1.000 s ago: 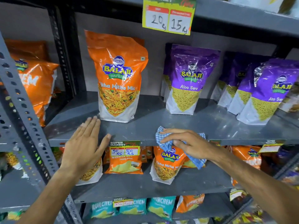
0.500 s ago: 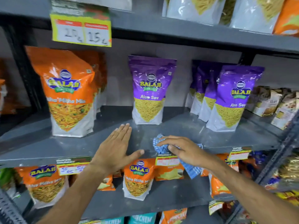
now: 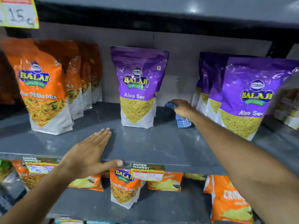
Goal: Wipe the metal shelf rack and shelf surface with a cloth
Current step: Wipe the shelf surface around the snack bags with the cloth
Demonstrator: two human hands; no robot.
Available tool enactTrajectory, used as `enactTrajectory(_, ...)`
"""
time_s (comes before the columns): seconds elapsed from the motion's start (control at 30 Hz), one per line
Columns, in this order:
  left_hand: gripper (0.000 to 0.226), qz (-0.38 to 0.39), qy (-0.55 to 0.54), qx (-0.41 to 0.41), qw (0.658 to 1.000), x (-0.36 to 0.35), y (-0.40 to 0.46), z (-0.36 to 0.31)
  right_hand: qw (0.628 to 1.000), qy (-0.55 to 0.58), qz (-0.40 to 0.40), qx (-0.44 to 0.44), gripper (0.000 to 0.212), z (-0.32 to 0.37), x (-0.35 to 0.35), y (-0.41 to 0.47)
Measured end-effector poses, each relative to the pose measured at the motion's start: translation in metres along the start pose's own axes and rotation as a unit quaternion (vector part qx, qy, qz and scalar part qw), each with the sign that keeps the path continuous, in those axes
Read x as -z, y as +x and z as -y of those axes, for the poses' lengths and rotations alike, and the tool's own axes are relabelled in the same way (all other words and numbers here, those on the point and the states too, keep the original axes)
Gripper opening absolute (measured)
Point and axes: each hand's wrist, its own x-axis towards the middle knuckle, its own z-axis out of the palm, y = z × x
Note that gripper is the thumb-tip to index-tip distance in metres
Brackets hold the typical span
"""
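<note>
Since before, your right hand has pushed its blue checked cloth deep along the grey metal shelf, grip pinching it; left hand rests spread. Next, sweep behind the purple packet.

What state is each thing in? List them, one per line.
cloth: bunched, pressed on the shelf under the right hand
right hand: closed on cloth, deep between purple packs
left hand: open, flat on the shelf's front edge
shelf: grey, glossy
Aloo Sev pack: upright

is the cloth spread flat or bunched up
Bunched up. The blue checked cloth is gathered under the right hand, folds sticking out on both sides, on the shelf.
</note>
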Motion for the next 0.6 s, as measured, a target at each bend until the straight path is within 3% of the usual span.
enactTrajectory(0.07, 0.142, 0.008, -0.003, 0.003, 1.0, -0.001, 0.002, 0.003, 0.999, -0.016, 0.039, -0.011, 0.03, -0.01, -0.006, 0.02)
enactTrajectory(0.2, 0.138, 0.009, -0.006, 0.003, 1.0, -0.004, 0.004, 0.006, 0.997, -0.059, 0.05, -0.007, 0.051, -0.044, -0.027, 0.052)
enactTrajectory(0.3, 0.138, 0.006, -0.013, 0.0, 1.0, -0.004, 0.003, 0.006, 0.997, -0.058, 0.051, -0.002, 0.036, -0.029, -0.027, 0.039)
enactTrajectory(0.4, 0.138, 0.005, -0.013, -0.001, 1.0, -0.001, 0.001, 0.003, 0.999, -0.05, 0.017, 0.007, 0.052, -0.023, -0.03, 0.018)
enactTrajectory(0.6, 0.135, 0.019, -0.019, -0.005, 1.0, 0.003, -0.002, -0.001, 0.995, -0.081, 0.038, 0.047, 0.046, -0.008, -0.035, -0.035)
